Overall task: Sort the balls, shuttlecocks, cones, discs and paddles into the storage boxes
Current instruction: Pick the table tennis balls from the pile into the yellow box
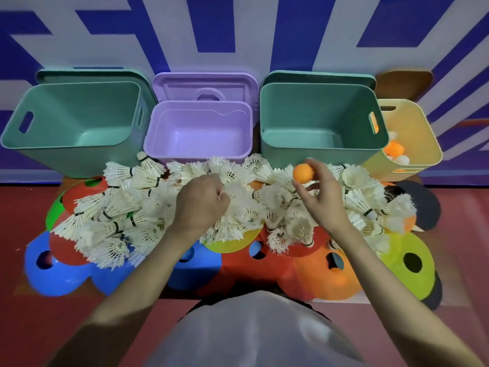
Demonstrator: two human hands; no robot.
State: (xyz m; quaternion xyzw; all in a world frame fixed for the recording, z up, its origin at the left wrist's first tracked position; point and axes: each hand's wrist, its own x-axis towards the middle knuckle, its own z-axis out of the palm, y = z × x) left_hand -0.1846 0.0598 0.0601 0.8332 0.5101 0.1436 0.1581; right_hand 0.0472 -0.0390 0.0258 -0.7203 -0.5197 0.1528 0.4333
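A heap of white shuttlecocks [148, 207] covers several coloured discs [325, 271] on the red floor. My right hand [321, 197] pinches an orange ball [303, 174] above the heap, in front of the right green box [321, 152]. My left hand [202, 202] is curled among the shuttlecocks in front of the purple box [198, 152]; what it holds is hidden. A left green box [68, 152] and a yellow box [423, 144] with orange and white balls stand in the same row. A dark paddle [423, 202] lies at the right.
Lids lean behind the boxes against the blue and white wall [238, 30]. The discs spread from a blue one [55, 276] at the left to a lime one [407, 263] at the right. Red floor [47, 327] lies in front.
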